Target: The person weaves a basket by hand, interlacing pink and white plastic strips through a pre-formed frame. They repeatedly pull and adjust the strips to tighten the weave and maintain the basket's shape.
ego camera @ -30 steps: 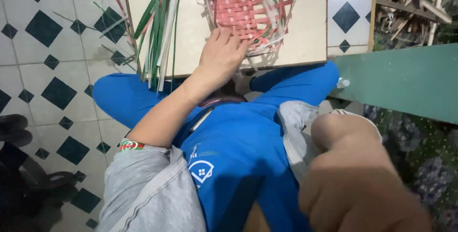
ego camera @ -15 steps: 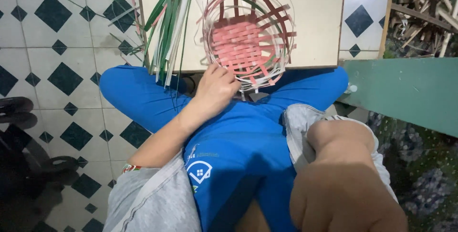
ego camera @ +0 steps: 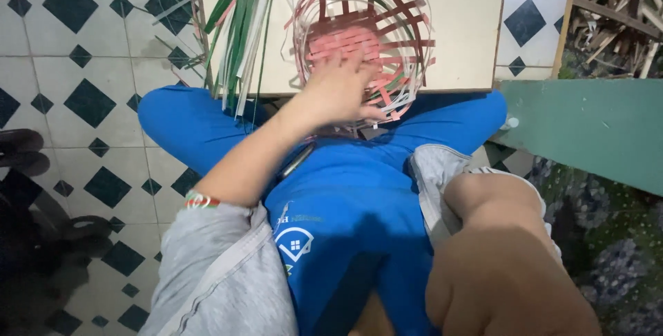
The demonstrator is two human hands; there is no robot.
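A person sits cross-legged on a floor (ego camera: pixel 62 66) of white tiles with dark diamond insets, wearing blue trousers (ego camera: pixel 359 198) and a grey sleeve. A pale board (ego camera: pixel 469 25) lies in front of the knees, its near edge just beyond them. A green plank (ego camera: pixel 587 129) runs along the right. On the board's near edge, about midway along, stands a half-woven basket (ego camera: pixel 373 25) of red, pink and white strips, tilted so its opening faces the camera. Loose green and white strips (ego camera: pixel 242 32) lie across the board's near-left corner. The left hand (ego camera: pixel 338 91) rests with spread fingers on the basket's near rim and pink base. The right hand (ego camera: pixel 504 274), close to the camera and blurred, appears curled shut; whether it holds anything cannot be told.
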